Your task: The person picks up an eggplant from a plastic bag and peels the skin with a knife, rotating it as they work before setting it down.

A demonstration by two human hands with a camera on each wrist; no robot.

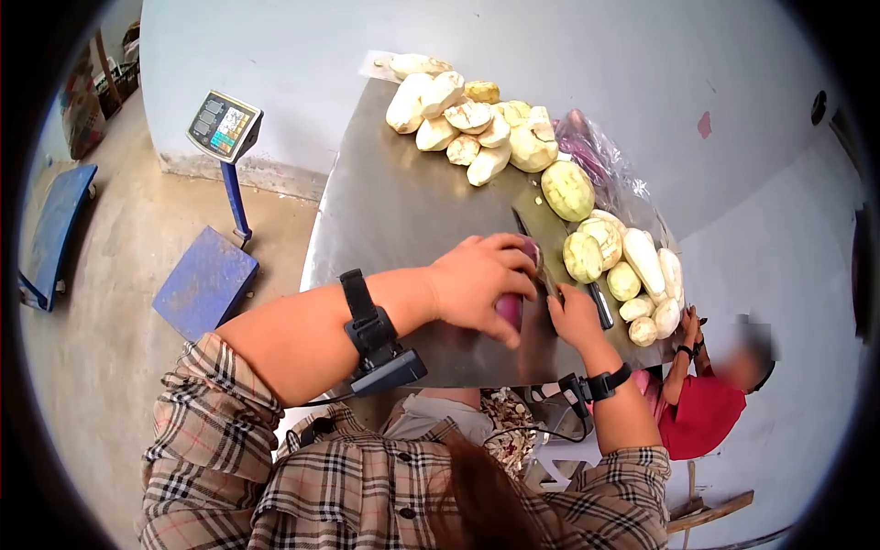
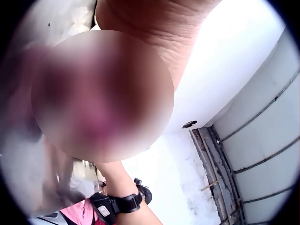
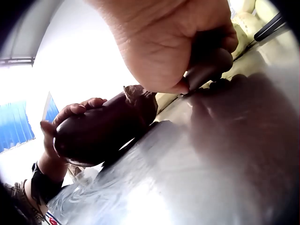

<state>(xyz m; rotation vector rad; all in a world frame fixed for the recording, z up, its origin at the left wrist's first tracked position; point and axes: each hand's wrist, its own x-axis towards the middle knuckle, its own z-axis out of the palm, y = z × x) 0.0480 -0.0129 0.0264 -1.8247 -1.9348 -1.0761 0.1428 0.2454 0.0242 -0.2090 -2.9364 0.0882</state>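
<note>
One bare left hand grasped a glossy, dark-purple, elongated eggplant in its fingers over the grey metal table; near it, the fingers of the bare right hand were curled round a dark, smooth tool handle. Beyond them, pale, peeled vegetables lay heaped along the table, and farther off stood a blue platform scale.

"What's on your metal table?"

"Pale peeled vegetables curve along its far right edge; beside them you have a clear plastic bag and a black-handled tool."
</note>
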